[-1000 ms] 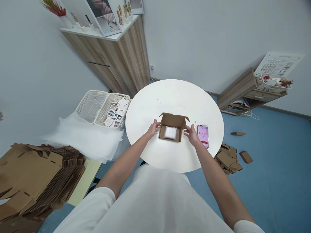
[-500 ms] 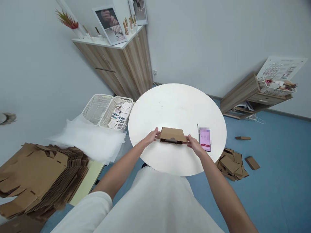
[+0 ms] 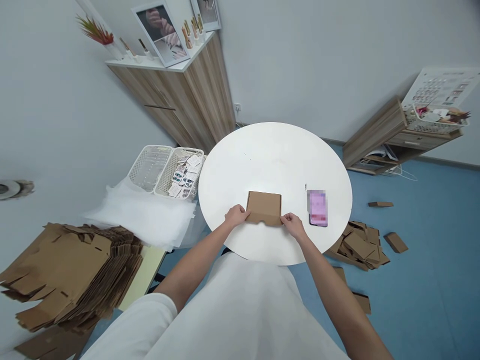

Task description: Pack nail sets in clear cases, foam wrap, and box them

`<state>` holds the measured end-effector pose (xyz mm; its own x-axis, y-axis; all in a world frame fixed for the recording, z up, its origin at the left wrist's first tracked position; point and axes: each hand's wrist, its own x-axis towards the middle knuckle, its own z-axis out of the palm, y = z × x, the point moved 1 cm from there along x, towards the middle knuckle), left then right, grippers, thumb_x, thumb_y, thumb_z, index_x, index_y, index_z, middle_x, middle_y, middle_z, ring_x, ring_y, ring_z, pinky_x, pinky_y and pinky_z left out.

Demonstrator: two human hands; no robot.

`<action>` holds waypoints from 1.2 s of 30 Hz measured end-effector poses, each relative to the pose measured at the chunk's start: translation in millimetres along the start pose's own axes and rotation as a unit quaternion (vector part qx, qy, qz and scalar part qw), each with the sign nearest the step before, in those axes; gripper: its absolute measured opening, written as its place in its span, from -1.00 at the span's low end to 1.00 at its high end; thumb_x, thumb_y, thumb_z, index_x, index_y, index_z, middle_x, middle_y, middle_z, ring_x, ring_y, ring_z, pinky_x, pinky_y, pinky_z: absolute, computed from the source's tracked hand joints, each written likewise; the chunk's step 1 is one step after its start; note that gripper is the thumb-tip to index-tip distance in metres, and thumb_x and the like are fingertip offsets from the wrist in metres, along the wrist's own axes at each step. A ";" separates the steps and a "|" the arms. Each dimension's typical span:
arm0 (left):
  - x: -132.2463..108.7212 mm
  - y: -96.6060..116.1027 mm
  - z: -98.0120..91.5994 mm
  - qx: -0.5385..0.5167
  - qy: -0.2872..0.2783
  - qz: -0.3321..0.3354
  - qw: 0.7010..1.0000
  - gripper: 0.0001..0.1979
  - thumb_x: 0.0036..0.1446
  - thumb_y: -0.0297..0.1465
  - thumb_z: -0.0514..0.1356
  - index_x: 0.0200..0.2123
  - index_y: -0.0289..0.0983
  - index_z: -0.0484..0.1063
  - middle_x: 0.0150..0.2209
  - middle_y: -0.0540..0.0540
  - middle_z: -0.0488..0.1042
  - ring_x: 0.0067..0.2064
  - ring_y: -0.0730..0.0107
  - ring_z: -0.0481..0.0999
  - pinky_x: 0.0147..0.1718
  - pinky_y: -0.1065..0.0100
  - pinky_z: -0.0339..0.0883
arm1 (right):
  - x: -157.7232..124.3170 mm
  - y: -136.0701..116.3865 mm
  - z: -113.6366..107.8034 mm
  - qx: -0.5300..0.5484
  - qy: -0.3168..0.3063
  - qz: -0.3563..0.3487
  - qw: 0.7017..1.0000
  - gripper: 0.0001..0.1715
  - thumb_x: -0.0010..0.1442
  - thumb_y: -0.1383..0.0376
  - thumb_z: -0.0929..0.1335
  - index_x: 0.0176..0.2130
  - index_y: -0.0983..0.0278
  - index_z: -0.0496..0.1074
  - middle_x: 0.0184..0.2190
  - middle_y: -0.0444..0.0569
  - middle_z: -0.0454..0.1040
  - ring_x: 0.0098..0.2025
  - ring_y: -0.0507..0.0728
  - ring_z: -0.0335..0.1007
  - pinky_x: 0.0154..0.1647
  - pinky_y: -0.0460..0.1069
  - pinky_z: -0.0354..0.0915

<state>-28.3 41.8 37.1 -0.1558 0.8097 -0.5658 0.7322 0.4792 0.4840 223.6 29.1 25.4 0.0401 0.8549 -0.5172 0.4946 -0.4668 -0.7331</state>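
A small brown cardboard box (image 3: 264, 205) lies on the round white table (image 3: 277, 155), its lid down over the top and its notched front flap toward me. My left hand (image 3: 237, 215) grips the flap's left corner between thumb and fingers. At the opposite corner, my right hand (image 3: 293, 225) pinches the flap's right end. To the right of the box lies a phone (image 3: 318, 207) with a pink, partly blurred screen.
On my left are a stack of flat cardboard blanks (image 3: 71, 275), white translucent sheets (image 3: 142, 215) and a white basket (image 3: 180, 175) of cards. Folded boxes (image 3: 362, 245) lie piled on the floor at right. A wooden cabinet (image 3: 180, 95) stands behind.
The box lid has come down flatter, and its front flap now shows toward me. Both hands have moved from the box's sides to the flap's front corners.
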 end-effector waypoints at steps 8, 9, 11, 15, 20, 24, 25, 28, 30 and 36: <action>2.0 -3.1 1.2 -0.003 0.054 0.059 0.997 -0.64 -0.01 -0.14 0.05 -0.19 -0.22 0.26 -0.05 -0.12 0.34 -0.03 0.28 0.32 -0.17 0.31 0.16 | -3.0 -2.1 -0.3 0.000 0.042 -0.056 0.998 -0.60 -0.06 0.04 0.27 -0.25 0.22 0.33 -0.17 -0.02 0.40 -0.12 0.12 0.29 -0.15 0.01 0.20; 3.0 -3.5 1.5 -0.007 0.050 0.061 0.997 -0.66 0.00 -0.15 0.05 -0.19 -0.22 0.26 -0.06 -0.12 0.35 -0.04 0.28 0.32 -0.17 0.32 0.16 | -2.3 -3.8 0.3 -0.001 0.042 -0.058 0.997 -0.61 -0.05 0.04 0.26 -0.27 0.22 0.33 -0.19 -0.02 0.41 -0.13 0.12 0.30 -0.15 0.01 0.20; 5.2 -3.9 3.8 -0.022 0.040 0.059 0.997 -0.69 0.00 -0.20 0.06 -0.20 -0.22 0.28 -0.09 -0.10 0.37 -0.06 0.30 0.34 -0.18 0.33 0.17 | -0.2 -7.1 3.1 -0.010 0.046 -0.063 0.997 -0.64 -0.05 0.05 0.26 -0.31 0.22 0.33 -0.23 -0.03 0.42 -0.15 0.12 0.31 -0.17 0.01 0.21; 7.0 -2.7 11.1 -0.067 0.038 0.057 0.995 -0.65 -0.03 -0.28 0.10 -0.12 -0.22 0.24 -0.13 -0.09 0.41 -0.13 0.36 0.39 -0.21 0.38 0.20 | 2.9 -11.6 10.8 -0.040 0.055 -0.082 0.994 -0.67 -0.07 0.09 0.28 -0.30 0.22 0.30 -0.26 -0.04 0.42 -0.16 0.12 0.32 -0.18 0.01 0.21; -3.7 -4.1 11.2 -0.085 0.086 0.106 0.987 -0.65 0.02 -0.29 0.06 -0.08 -0.22 0.24 -0.06 -0.09 0.37 -0.05 0.34 0.35 -0.12 0.34 0.18 | -6.0 -9.9 11.2 -0.062 0.063 -0.112 0.990 -0.57 -0.03 0.10 0.26 -0.15 0.21 0.24 -0.15 -0.02 0.38 -0.09 0.13 0.28 -0.11 0.03 0.19; -19.2 -9.4 7.1 -0.081 0.051 0.148 0.984 -0.62 0.01 -0.37 0.05 -0.04 -0.15 0.24 -0.07 -0.02 0.38 -0.06 0.32 0.35 -0.06 0.29 0.14 | -17.4 -4.1 10.9 -0.085 0.005 -0.146 0.986 -0.50 -0.04 0.17 0.29 -0.06 0.19 0.22 -0.12 -0.04 0.37 -0.04 0.14 0.25 0.00 0.08 0.11; -22.8 -9.9 5.6 -0.087 0.043 0.164 0.982 -0.59 0.00 -0.40 0.06 -0.02 -0.14 0.22 -0.06 -0.01 0.37 -0.05 0.33 0.34 -0.05 0.30 0.15 | -19.4 -2.9 11.1 -0.082 -0.010 -0.153 0.985 -0.48 -0.05 0.19 0.30 -0.04 0.19 0.22 -0.11 -0.05 0.36 -0.03 0.14 0.24 0.01 0.09 0.10; -30.7 -8.3 -0.9 -0.103 0.037 0.203 0.973 -0.52 -0.05 -0.43 0.09 0.01 -0.15 0.21 -0.04 -0.03 0.34 -0.03 0.32 0.31 -0.04 0.31 0.15 | -23.0 -2.1 8.9 -0.039 -0.015 -0.164 0.986 -0.44 -0.06 0.18 0.31 -0.02 0.19 0.22 -0.06 -0.02 0.32 -0.01 0.14 0.21 0.02 0.09 0.11; -33.4 -5.7 -6.4 -0.100 0.040 0.218 0.970 -0.50 -0.07 -0.39 0.12 0.02 -0.16 0.21 -0.09 -0.06 0.34 -0.06 0.30 0.32 -0.05 0.29 0.16 | -24.4 -4.9 4.0 0.001 -0.008 -0.175 0.985 -0.42 -0.04 0.15 0.30 0.00 0.20 0.21 -0.04 0.00 0.29 0.01 0.15 0.19 0.02 0.08 0.11; -30.6 3.2 -14.5 -0.090 0.058 0.253 0.961 -0.47 -0.04 -0.27 0.14 0.04 -0.21 0.18 -0.23 -0.10 0.29 -0.18 0.33 0.33 -0.19 0.33 0.22 | -25.6 -23.8 -15.0 0.023 -0.046 -0.188 0.981 -0.36 0.04 0.08 0.25 0.11 0.10 0.09 -0.08 -0.04 0.25 -0.01 0.12 0.17 0.03 0.09 0.08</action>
<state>-30.8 23.4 65.6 0.1096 0.9820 -0.1536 0.6091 0.0557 0.7911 223.9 21.7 62.7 -0.2178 0.9455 -0.2421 0.4203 -0.1330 -0.8976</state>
